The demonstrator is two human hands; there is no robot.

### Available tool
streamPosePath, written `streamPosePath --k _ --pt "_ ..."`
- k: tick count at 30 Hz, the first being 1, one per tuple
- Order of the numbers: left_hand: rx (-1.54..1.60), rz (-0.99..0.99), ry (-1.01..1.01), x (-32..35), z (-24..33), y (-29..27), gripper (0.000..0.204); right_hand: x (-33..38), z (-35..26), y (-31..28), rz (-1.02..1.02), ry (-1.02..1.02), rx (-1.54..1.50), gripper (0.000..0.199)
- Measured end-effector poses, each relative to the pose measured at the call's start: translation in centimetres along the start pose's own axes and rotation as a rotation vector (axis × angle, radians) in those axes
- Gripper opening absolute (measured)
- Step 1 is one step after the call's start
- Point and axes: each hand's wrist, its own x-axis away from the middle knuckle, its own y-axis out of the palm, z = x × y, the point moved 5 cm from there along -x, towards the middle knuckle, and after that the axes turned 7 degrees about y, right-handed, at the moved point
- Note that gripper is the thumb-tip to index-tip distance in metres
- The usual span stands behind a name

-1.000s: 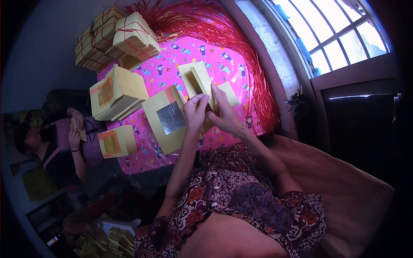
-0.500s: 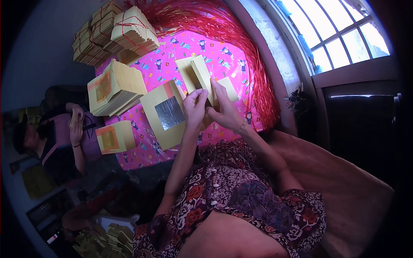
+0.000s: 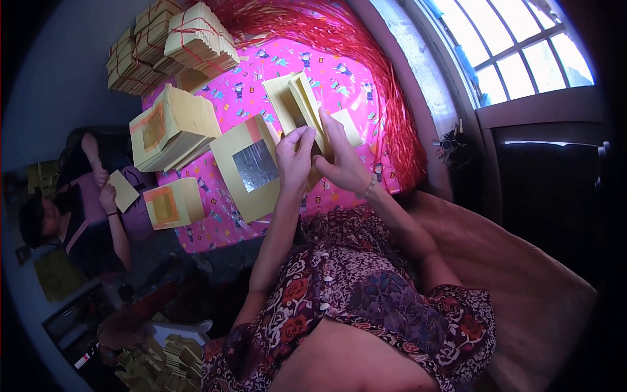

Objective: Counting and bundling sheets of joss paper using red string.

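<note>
Left hand (image 3: 294, 157) pinches folded, matte yellow paper (image 3: 304, 98). Right hand (image 3: 345, 163) lies straight-fingered alongside; its grip I cannot tell.

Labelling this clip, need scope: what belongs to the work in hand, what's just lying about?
Likely in the work:
- folded yellow paper between left hand and right hand
- yellow paper sheet with silver square, left of the hands

Likely just lying about, untouched by these hands:
- yellow paper bundles tied with red strips
- long, shiny red strands
</note>
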Motion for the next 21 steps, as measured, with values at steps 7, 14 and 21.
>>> streamPosePath --k 7,14,21 --pt "0.004 0.004 -0.007 -0.18 -0.22 -0.06 0.026 -0.17 -0.16 -0.05 -0.002 0.004 -0.005 0.083" --pt "0.006 -0.005 -0.011 -0.36 -0.23 -0.01 0.027 -0.34 0.17 0.06 0.002 0.012 -0.008 0.083" --pt "-0.012 0.000 -0.025 -0.34 -0.28 0.03 0.028 -0.41 0.35 0.09 -0.003 0.014 -0.014 0.083"
